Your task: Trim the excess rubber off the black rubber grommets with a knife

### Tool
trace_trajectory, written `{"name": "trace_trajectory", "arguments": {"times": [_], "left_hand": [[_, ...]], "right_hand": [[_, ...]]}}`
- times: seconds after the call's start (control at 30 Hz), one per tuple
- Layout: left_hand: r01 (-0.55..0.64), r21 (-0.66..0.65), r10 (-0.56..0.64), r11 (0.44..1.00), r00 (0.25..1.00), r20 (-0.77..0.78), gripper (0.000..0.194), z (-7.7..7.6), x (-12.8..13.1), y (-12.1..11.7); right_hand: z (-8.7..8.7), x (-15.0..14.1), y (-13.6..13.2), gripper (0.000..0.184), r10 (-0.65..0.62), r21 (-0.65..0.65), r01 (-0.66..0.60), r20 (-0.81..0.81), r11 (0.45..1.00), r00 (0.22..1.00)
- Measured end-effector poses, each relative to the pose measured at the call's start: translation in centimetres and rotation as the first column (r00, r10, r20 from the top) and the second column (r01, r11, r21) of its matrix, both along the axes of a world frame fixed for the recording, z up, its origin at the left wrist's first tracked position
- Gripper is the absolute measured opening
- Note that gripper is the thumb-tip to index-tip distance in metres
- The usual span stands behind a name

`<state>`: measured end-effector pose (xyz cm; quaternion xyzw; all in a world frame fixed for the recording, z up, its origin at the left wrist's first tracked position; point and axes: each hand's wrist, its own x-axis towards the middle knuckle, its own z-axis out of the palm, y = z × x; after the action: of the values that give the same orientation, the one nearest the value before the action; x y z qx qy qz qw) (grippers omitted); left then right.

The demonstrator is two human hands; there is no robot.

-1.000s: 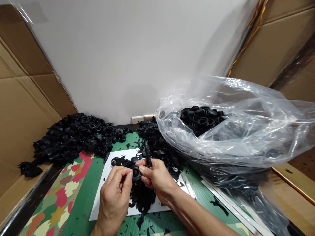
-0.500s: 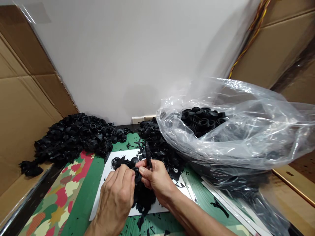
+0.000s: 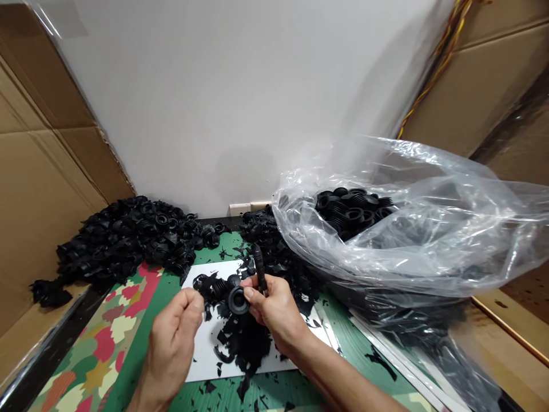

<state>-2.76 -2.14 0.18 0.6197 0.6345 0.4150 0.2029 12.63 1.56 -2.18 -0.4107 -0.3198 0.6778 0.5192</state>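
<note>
My right hand (image 3: 274, 312) grips a black ribbed rubber bellows boot (image 3: 237, 300) by its round flanged end, with a slim black tool (image 3: 259, 269) sticking up between its fingers. The boot's ribbed body points left, over a white sheet (image 3: 206, 355). My left hand (image 3: 171, 343) is apart from the boot, to the lower left, with its fingertips pinched together. Nothing shows between them. A heap of black rubber scraps (image 3: 246, 343) lies on the sheet beneath the boot.
A large heap of black rubber boots (image 3: 128, 240) lies against the wall at the left. A clear plastic bag (image 3: 407, 240) of ribbed boots fills the right side. Cardboard (image 3: 43, 171) lines the left, and scraps litter the green tabletop (image 3: 343, 366).
My left hand has let go of the boot and moved down and to the left. The boot's round end now shows fully, while my right hand stays nearly where it was.
</note>
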Motion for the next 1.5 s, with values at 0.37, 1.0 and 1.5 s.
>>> {"name": "trace_trajectory", "arguments": {"times": [0.37,1.0,1.5], "left_hand": [[-0.089,0.006,0.088,0.996,0.988,0.126,0.032,-0.3,2.0,-0.5],[-0.103,-0.274,0.255,0.956,0.749,0.612,0.021,-0.3,4.9,1.8],[0.017,-0.311,0.239,0.95,0.6,0.764,0.03,-0.6,5.7,1.8]], "right_hand": [[0.7,-0.1,-0.4,0.018,0.022,-0.037,-0.023,-0.019,0.999,1.0],[0.3,-0.5,-0.6,0.018,-0.059,0.103,0.059,-0.005,0.993,0.998],[0.0,0.2,0.1,0.023,-0.042,-0.051,0.04,-0.038,0.998,0.998]]}}
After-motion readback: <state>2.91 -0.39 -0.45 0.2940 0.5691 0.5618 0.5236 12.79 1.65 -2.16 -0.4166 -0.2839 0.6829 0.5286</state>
